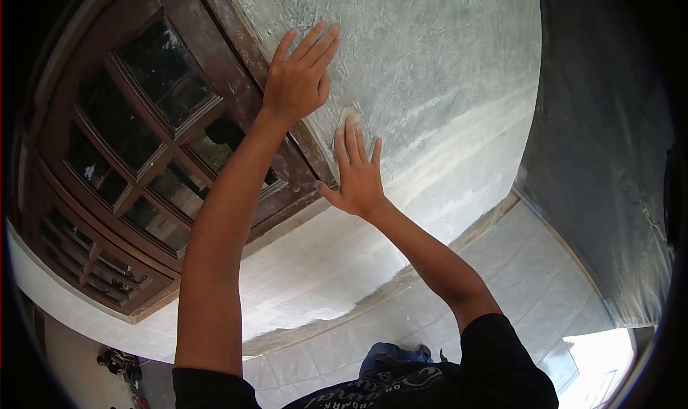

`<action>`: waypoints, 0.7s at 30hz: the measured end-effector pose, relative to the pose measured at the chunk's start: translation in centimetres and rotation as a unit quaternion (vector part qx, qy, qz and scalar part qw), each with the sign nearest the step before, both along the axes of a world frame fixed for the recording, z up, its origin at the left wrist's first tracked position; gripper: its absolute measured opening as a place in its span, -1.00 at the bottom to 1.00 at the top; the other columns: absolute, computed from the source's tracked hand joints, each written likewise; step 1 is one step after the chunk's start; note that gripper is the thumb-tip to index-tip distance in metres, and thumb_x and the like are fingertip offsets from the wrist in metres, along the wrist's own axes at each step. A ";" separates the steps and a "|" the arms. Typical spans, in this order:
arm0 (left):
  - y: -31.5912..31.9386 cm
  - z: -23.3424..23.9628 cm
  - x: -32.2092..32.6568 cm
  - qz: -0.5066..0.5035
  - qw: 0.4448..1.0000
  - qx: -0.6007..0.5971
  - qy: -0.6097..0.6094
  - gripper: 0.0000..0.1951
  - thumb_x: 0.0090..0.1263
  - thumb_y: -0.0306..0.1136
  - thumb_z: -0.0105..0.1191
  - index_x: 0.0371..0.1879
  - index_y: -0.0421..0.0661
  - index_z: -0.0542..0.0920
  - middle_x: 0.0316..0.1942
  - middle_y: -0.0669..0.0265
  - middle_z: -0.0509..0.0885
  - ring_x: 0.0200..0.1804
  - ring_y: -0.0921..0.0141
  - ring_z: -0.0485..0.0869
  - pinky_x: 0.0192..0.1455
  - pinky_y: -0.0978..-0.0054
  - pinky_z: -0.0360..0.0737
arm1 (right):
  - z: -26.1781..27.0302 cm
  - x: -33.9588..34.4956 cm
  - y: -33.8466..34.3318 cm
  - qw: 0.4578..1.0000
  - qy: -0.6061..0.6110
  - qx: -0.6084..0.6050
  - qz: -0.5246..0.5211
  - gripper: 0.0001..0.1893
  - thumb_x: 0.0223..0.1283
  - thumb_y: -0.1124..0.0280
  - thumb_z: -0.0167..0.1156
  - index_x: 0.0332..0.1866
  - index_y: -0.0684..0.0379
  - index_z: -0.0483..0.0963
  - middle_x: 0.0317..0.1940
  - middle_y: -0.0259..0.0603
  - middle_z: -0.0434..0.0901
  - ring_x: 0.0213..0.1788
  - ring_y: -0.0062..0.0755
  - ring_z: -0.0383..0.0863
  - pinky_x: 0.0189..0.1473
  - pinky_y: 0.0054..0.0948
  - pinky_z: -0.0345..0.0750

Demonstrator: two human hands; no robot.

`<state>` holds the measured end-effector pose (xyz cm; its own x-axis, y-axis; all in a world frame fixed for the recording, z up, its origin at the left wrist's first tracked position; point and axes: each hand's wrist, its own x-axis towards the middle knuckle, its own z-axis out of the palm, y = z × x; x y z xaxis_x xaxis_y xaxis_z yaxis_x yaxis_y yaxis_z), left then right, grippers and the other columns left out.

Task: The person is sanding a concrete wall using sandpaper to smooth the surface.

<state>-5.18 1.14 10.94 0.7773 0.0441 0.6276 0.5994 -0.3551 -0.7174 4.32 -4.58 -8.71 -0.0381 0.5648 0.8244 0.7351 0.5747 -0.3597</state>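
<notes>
My left hand (pixel 299 76) lies palm-in on the grey plastered wall (pixel 430 60), beside the wooden window frame, fingers spread and holding nothing. Lower down, my right hand (pixel 357 178) presses a small pale piece of sandpaper (pixel 350 111) flat to the wall under its fingertips. Much of that piece is hidden beneath the fingers. The right thumb reaches over to the lower corner of the window frame (pixel 322 164). Around both hands the plaster looks rough and streaked, with whitish patches.
Left of my hands, a brown wooden window (pixel 174 146) has several glass panes. A dark sheet (pixel 596 156) hangs on the right. Pale tiles (pixel 306 355) cover the floor along the wall's base. A person (pixel 113 361) is far off at lower left.
</notes>
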 end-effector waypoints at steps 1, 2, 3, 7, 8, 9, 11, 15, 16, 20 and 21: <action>0.0 -0.1 0.1 -0.003 1.000 0.002 -0.001 -0.46 0.30 -0.43 0.03 0.34 -0.04 0.59 0.49 0.46 0.48 0.56 0.43 0.33 0.62 0.11 0.13 | 0.0 0.2 0.2 1.000 0.002 0.004 -0.004 0.15 0.10 -0.14 0.29 0.63 0.38 -0.08 0.65 0.26 -0.16 0.69 0.19 -0.17 0.49 0.52 -0.22; 0.0 0.0 0.0 -0.002 1.000 0.003 -0.002 -0.46 0.30 -0.43 0.03 0.34 -0.04 0.59 0.49 0.46 0.48 0.56 0.43 0.33 0.62 0.10 0.13 | 0.2 0.1 0.3 1.000 0.005 0.007 -0.007 0.15 0.10 -0.16 0.28 0.63 0.38 -0.08 0.65 0.26 -0.16 0.69 0.19 -0.16 0.50 0.51 -0.22; -0.1 -0.1 -0.1 -0.002 1.000 0.002 -0.003 -0.46 0.30 -0.43 0.03 0.34 -0.05 0.59 0.49 0.46 0.48 0.57 0.43 0.33 0.62 0.10 0.13 | 2.3 0.8 0.9 0.999 0.017 0.026 -0.006 0.18 0.10 -0.20 0.26 0.64 0.38 -0.11 0.65 0.31 -0.18 0.68 0.29 -0.19 0.47 0.56 -0.24; -0.2 0.1 0.3 -0.001 1.000 -0.005 -0.004 -0.46 0.30 -0.43 0.03 0.34 -0.04 0.59 0.49 0.47 0.47 0.57 0.43 0.33 0.62 0.10 0.13 | 3.3 1.8 1.8 0.998 0.009 0.061 -0.034 0.17 0.10 -0.22 0.25 0.62 0.41 -0.08 0.65 0.30 -0.16 0.68 0.28 -0.18 0.48 0.54 -0.22; -0.2 0.1 0.1 0.000 1.000 -0.003 -0.003 -0.46 0.30 -0.43 0.03 0.34 -0.04 0.59 0.49 0.47 0.47 0.57 0.43 0.33 0.62 0.11 0.13 | 1.4 0.9 0.9 0.998 0.009 0.061 -0.032 0.17 0.10 -0.22 0.25 0.62 0.41 -0.08 0.65 0.30 -0.16 0.68 0.28 -0.18 0.48 0.54 -0.22; -0.2 0.1 0.1 -0.002 1.000 -0.002 -0.003 -0.46 0.30 -0.43 0.03 0.34 -0.03 0.59 0.49 0.47 0.47 0.57 0.43 0.32 0.62 0.11 0.12 | -0.7 0.1 -0.3 1.000 0.002 0.020 -0.016 0.16 0.08 -0.17 0.27 0.62 0.40 -0.07 0.65 0.29 -0.14 0.68 0.23 -0.15 0.49 0.52 -0.21; -0.1 -0.1 0.0 -0.011 1.000 -0.007 -0.008 -0.43 0.30 -0.45 0.01 0.37 -0.03 0.56 0.49 0.46 0.48 0.56 0.41 0.34 0.62 0.10 0.13 | -1.1 0.2 -0.6 1.000 -0.017 -0.022 -0.014 0.14 0.06 -0.11 0.29 0.62 0.38 -0.06 0.64 0.28 -0.12 0.69 0.18 -0.13 0.50 0.50 -0.18; -0.1 -0.1 0.1 -0.014 1.000 -0.018 -0.011 -0.40 0.29 -0.48 0.00 0.40 -0.02 0.53 0.49 0.45 0.48 0.55 0.39 0.36 0.61 0.09 0.15 | 5.6 1.6 2.0 0.996 0.032 0.066 -0.050 0.13 0.06 -0.10 0.31 0.62 0.38 -0.04 0.64 0.27 -0.13 0.69 0.18 -0.14 0.50 0.49 -0.17; -0.2 -0.1 0.2 -0.015 1.000 -0.018 -0.012 -0.40 0.29 -0.48 0.00 0.40 -0.02 0.53 0.49 0.45 0.48 0.55 0.39 0.36 0.61 0.09 0.15 | 5.1 1.6 1.6 0.996 0.031 0.065 -0.051 0.13 0.06 -0.10 0.31 0.62 0.38 -0.04 0.64 0.27 -0.13 0.69 0.18 -0.14 0.50 0.49 -0.17; -0.1 0.0 -0.1 0.002 1.000 0.001 -0.005 -0.45 0.31 -0.42 0.03 0.36 -0.02 0.58 0.49 0.47 0.47 0.57 0.43 0.32 0.62 0.11 0.14 | -0.7 0.0 -0.4 1.000 0.003 -0.006 -0.005 0.16 0.05 -0.11 0.32 0.63 0.37 -0.07 0.65 0.27 -0.17 0.70 0.17 -0.20 0.50 0.50 -0.20; 0.0 0.0 -0.1 0.004 1.000 0.006 -0.002 -0.45 0.31 -0.42 0.03 0.36 -0.02 0.58 0.49 0.47 0.48 0.57 0.43 0.32 0.62 0.10 0.13 | -0.7 0.0 -0.3 1.000 0.000 -0.009 -0.006 0.16 0.05 -0.12 0.32 0.63 0.37 -0.07 0.65 0.27 -0.18 0.70 0.17 -0.20 0.50 0.50 -0.22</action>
